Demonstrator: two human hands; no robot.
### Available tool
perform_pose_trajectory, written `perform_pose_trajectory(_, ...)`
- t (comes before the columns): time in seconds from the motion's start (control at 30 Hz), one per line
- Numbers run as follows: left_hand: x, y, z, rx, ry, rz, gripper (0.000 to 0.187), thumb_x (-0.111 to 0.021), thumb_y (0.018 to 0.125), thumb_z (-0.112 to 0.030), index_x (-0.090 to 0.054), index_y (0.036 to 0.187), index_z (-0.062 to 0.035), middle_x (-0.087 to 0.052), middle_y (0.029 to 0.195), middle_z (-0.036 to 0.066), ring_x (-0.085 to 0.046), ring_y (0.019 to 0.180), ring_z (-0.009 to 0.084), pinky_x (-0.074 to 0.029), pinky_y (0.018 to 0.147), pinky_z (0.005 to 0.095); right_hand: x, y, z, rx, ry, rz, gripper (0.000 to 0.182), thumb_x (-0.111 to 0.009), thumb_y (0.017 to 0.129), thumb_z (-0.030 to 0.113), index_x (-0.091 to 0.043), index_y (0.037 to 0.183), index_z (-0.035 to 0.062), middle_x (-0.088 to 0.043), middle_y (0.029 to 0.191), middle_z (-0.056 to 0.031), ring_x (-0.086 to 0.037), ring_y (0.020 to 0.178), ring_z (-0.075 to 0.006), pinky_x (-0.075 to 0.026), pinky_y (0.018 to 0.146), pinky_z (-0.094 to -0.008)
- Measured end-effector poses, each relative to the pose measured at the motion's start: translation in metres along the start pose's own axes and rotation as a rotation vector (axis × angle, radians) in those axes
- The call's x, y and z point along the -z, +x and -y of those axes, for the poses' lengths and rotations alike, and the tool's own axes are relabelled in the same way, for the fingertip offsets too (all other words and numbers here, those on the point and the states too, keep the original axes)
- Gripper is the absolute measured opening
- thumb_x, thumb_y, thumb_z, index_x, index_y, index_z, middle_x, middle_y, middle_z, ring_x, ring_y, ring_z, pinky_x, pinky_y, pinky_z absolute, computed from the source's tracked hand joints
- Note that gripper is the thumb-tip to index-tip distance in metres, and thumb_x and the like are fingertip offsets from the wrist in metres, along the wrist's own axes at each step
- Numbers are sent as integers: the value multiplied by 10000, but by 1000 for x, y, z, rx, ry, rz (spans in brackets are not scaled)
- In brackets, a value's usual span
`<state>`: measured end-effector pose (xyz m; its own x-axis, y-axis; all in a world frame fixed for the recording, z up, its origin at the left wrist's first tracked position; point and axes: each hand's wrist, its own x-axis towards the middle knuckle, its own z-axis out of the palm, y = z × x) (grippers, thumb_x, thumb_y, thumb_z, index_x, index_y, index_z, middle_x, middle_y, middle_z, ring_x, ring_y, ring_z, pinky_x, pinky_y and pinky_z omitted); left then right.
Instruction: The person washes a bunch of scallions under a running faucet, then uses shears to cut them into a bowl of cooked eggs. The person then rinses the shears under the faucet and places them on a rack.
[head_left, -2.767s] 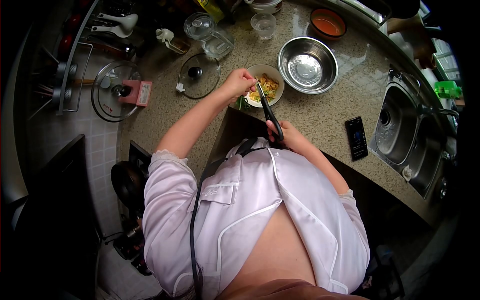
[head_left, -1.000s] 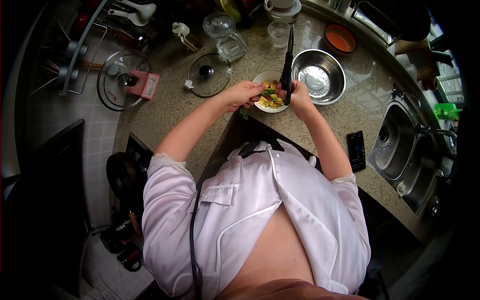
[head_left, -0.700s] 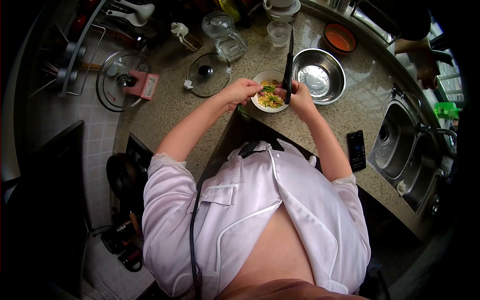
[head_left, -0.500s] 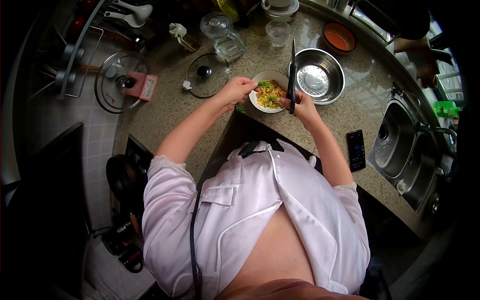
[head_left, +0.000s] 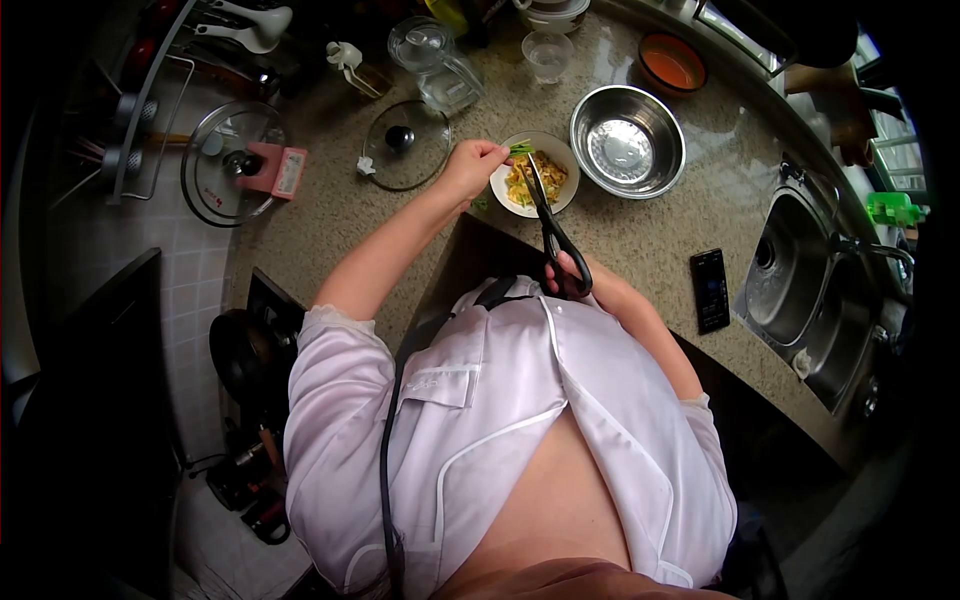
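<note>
A white bowl [head_left: 571,195] with yellow and brown cooked food [head_left: 549,183] stands near the counter's front edge. My left hand [head_left: 468,168] pinches a small bunch of green scallions [head_left: 520,148], whose cut ends reach over the bowl's far left rim. Black-handled scissors [head_left: 547,217] are held in my right hand [head_left: 573,275], low in front of the bowl and close to my shirt. Their blades point away from me across the bowl, with the tips near the scallions. Below my left wrist, a bit of green [head_left: 479,203] shows at the counter's edge.
Right of the bowl stands a steel basin [head_left: 655,183], with an orange-brown bowl [head_left: 673,65] behind it. A glass lid [head_left: 410,165] and a glass pitcher [head_left: 450,85] are at the left. A phone [head_left: 710,290] lies beside the sink [head_left: 790,260].
My right hand has drawn back toward my body and swung the scissors from upright at the bowl's right side to lying across the bowl. The left hand still pinches the scallions, slightly higher in view.
</note>
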<state>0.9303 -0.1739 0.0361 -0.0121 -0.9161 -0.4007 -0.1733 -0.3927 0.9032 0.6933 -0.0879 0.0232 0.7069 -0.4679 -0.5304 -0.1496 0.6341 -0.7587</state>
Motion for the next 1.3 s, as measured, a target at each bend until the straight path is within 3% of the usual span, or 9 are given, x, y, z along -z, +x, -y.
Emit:
perform_pose_trajectory(0.13, -5, 0, 11, -41, 64, 87, 235, -548, 856, -199, -640, 825, 16, -599, 776, 24, -498, 760, 71, -386, 716, 228, -1, 5, -1, 38, 2, -13, 520, -448, 784, 632, -536, 784, 119, -529, 688, 28, -392, 571, -49, -265, 474, -197)
perform_pose_trajectory(0.23, -11, -4, 17, -135, 111, 72, 223, -560, 841, -179, -649, 780, 16, -574, 651, -3, -467, 598, 63, -382, 558, 234, 0, 7, 3, 18, 26, -48, 533, -440, 781, 642, -540, 789, 118, -529, 669, 22, -381, 549, -53, -254, 464, -200)
perform_pose_trajectory(0.53, -11, -6, 25, -103, 142, 96, 229, -569, 832, -208, -666, 754, -16, -503, 573, -31, -403, 538, 52, -323, 500, 235, -5, 3, -3, 50, 89, -93, 529, -423, 792, 637, -532, 789, 119, -520, 655, 23, -347, 521, -52, -224, 454, -199)
perform_pose_trajectory(0.63, -5, -4, 22, 23, 212, 157, 238, -572, 835, -210, -649, 810, 14, -607, 762, 23, -508, 735, 78, -390, 687, 224, -4, 4, -3, 38, 89, -89, 526, -418, 797, 632, -527, 786, 118, -519, 651, 21, -344, 515, -52, -223, 451, -201)
perform_pose_trajectory(0.67, -5, -2, 25, 24, 211, 158, 238, -572, 835, -210, -649, 810, 14, -607, 762, 23, -508, 735, 78, -390, 687, 224, -3, 4, -4, 34, 92, -87, 526, -421, 797, 632, -526, 781, 117, -517, 645, 19, -343, 507, -53, -220, 447, -201)
perform_pose_trajectory(0.73, -5, 0, 31, -62, 181, 125, 229, -576, 823, -220, -671, 757, -22, -513, 578, -31, -407, 536, 60, -323, 500, 233, -3, 5, -4, 30, 95, -85, 527, -423, 797, 632, -526, 776, 116, -516, 638, 17, -341, 499, -53, -217, 443, -200)
perform_pose_trajectory(0.87, -3, 1, 29, -60, 209, 112, 228, -580, 819, -219, -671, 757, -19, -523, 584, -24, -414, 542, 62, -329, 504, 235, -3, 5, -3, 0, 99, -134, 506, -472, 793, 609, -528, 739, 109, -507, 603, 6, -348, 471, -56, -218, 426, -199)
perform_pose_trajectory(0.93, 0, -1, 22, 42, 291, 172, 238, -577, 829, -227, -659, 811, -4, -589, 723, 13, -486, 686, 80, -382, 636, 227, -4, 4, -3, -11, 102, -155, 492, -492, 794, 593, -527, 724, 107, -507, 591, 2, -354, 461, -57, -219, 417, -200)
perform_pose_trajectory(1.3, 2, 7, 30, 76, 284, 183, 239, -574, 831, -230, -662, 797, -11, -584, 730, 11, -468, 673, 76, -371, 613, 230, -5, 10, -14, 11, 1, -257, 444, -525, 811, 528, -524, 677, 104, -518, 565, -13, -390, 471, -75, -255, 434, -215)
